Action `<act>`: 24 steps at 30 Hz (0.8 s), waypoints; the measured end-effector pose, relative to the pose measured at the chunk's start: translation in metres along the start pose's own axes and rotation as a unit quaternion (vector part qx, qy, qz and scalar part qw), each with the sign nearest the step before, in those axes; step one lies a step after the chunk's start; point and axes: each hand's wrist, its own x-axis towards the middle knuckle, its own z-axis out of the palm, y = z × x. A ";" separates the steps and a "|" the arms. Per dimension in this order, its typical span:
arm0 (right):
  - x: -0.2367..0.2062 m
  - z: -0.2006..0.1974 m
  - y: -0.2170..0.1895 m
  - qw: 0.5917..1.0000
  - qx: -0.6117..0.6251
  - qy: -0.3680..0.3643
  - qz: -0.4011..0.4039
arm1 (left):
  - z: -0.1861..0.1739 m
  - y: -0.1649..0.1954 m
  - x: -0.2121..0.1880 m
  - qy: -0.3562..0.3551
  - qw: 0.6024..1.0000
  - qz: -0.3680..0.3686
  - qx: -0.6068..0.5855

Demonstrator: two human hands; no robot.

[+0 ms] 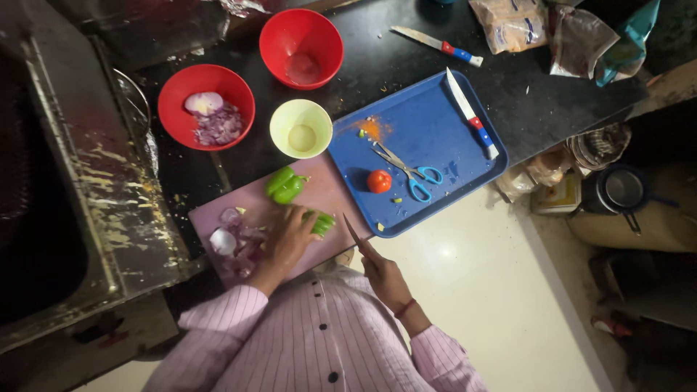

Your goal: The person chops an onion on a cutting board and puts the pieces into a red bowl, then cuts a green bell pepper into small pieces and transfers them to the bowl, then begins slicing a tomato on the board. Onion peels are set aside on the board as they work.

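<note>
Fingers of left hand (289, 236) pressed down on green pepper piece (321, 222) on pink cutting board (327, 190); right hand (385, 276) fingers clamped round knife (353, 231), blade tip near that piece. Black counter (377, 58) carries all. Blue tray (421, 127) just right of board holds second knife (472, 116), scissors (406, 173), tomato (378, 181). Two red bowls (207, 105), one with chopped onion; pale yellow bowl (301, 128). Larger pepper chunk (284, 185) and onion pieces (229, 236) on board.
</note>
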 end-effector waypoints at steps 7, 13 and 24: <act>0.014 0.005 0.000 0.999 0.008 -0.042 0.018 | -0.001 0.006 0.012 0.038 0.988 0.144 0.045; 0.018 0.006 0.007 0.999 0.002 -0.042 0.028 | -0.003 0.002 0.007 0.023 0.987 0.156 0.042; 0.012 0.018 -0.002 0.994 0.010 -0.057 -0.092 | 0.013 0.029 -0.031 0.061 0.996 -0.051 0.051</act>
